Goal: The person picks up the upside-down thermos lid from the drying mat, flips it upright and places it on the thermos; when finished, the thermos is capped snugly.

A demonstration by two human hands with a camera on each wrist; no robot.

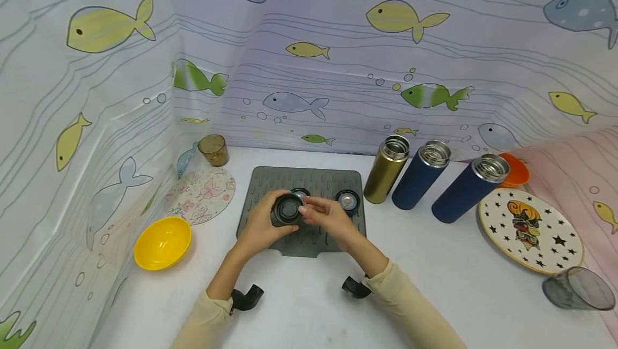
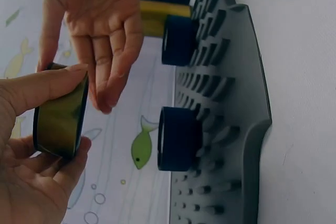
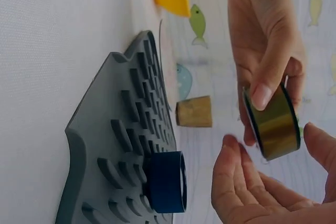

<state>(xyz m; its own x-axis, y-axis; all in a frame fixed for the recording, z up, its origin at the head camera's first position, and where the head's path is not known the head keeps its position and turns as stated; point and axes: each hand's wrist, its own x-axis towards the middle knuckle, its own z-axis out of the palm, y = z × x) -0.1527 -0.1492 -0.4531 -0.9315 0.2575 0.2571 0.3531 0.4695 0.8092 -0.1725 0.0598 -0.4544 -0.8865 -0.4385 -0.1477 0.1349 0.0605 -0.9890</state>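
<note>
My left hand (image 1: 260, 225) holds a gold bottle lid (image 1: 288, 208) between thumb and fingers, its dark underside turned up toward the head camera. In the left wrist view the gold lid's side (image 2: 60, 119) shows. Beside it is my right hand (image 1: 333, 221), fingers fairly straight; in the right wrist view a small gap separates them from the lid. Below lies a grey ridged drying mat (image 1: 333, 243). Two blue lids stand on it: one (image 1: 347, 202) at the right, the other (image 1: 301, 192) partly hidden behind the gold lid.
Right of the mat stand an uncapped gold bottle (image 1: 383, 175) and two uncapped blue bottles (image 1: 417, 180). A star-patterned plate (image 1: 545, 252), an orange bowl (image 1: 517, 171) and a grey glass (image 1: 562, 290) are farther right. Leftward are a yellow bowl (image 1: 163, 244), a floral round mat (image 1: 205, 199) and an amber glass (image 1: 214, 151).
</note>
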